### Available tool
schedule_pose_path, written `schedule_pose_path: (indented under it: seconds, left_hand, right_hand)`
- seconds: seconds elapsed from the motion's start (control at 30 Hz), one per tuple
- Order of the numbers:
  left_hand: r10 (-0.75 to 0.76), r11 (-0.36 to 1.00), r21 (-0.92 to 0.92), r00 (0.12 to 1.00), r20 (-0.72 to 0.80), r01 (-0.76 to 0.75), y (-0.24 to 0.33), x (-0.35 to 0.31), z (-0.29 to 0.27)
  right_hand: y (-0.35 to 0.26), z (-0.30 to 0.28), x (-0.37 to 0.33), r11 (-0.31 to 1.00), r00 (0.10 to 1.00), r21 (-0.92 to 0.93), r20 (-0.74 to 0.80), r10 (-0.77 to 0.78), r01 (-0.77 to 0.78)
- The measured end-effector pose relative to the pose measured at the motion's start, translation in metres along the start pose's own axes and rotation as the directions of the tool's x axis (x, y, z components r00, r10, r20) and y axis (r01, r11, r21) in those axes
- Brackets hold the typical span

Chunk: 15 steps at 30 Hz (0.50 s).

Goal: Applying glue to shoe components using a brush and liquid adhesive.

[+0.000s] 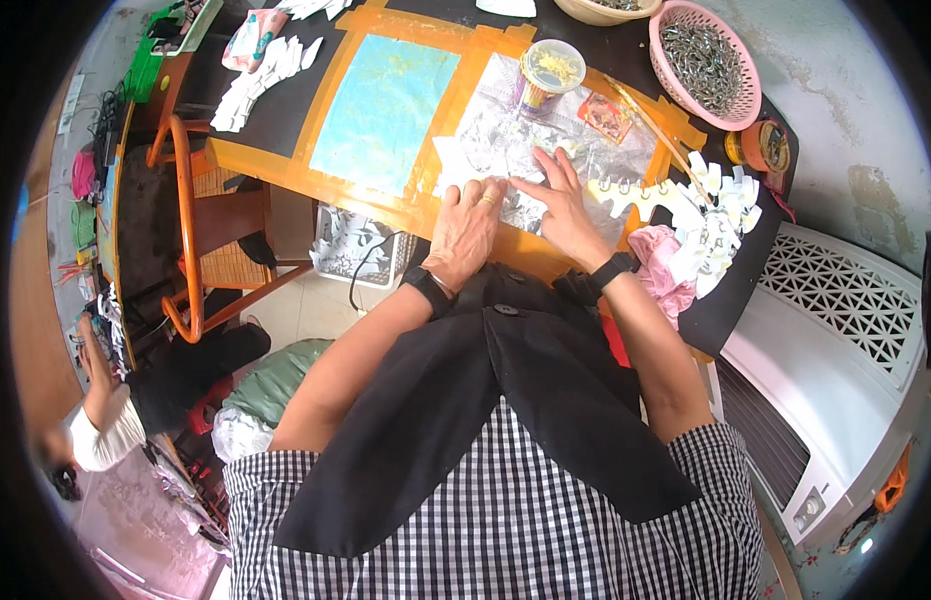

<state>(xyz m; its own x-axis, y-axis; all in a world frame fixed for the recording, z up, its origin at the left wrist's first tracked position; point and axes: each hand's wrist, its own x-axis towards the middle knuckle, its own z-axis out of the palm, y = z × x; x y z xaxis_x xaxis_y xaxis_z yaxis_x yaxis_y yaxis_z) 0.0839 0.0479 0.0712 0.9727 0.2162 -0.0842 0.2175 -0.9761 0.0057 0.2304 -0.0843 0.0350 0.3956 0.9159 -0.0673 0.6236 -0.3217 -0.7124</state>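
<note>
We find the left hand (466,225) pressing flat, grip open, on a silvery sheet (506,130) at the near edge of the tabletop (276,110). The right hand (564,205) also lies open, fingers spread on it. Finished white cutouts (716,215) pile to the right; the sheet remains uncut.

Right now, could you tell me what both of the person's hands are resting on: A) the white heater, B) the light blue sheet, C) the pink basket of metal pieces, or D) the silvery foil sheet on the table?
D: the left hand and right hand both press flat on the silvery foil sheet, with the pink basket and light blue sheet apart from them.
</note>
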Motion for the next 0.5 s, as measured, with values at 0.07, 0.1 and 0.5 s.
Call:
schedule_pose_path:
  seconds: [0.07, 0.1, 0.5]
  left_hand:
    - [-0.002, 1.000, -0.008, 1.000, -0.014, 0.002, -0.001, 0.001, 0.002]
    - [0.004, 1.000, -0.016, 1.000, -0.027, -0.005, -0.001, 0.002, 0.003]
    - [0.230, 0.962, 0.152, 0.973, 0.009, -0.228, -0.005, 0.006, 0.013]
  right_hand:
    - [-0.002, 0.002, 0.001, 0.983, 0.996, 0.184, -0.087, 0.023, -0.007]
    - [-0.001, -0.002, 0.000, 0.983, 0.996, 0.182, -0.084, 0.019, -0.003]
    - [0.005, -0.024, -0.030, 0.999, 0.971, 0.054, -0.238, 0.017, -0.004]
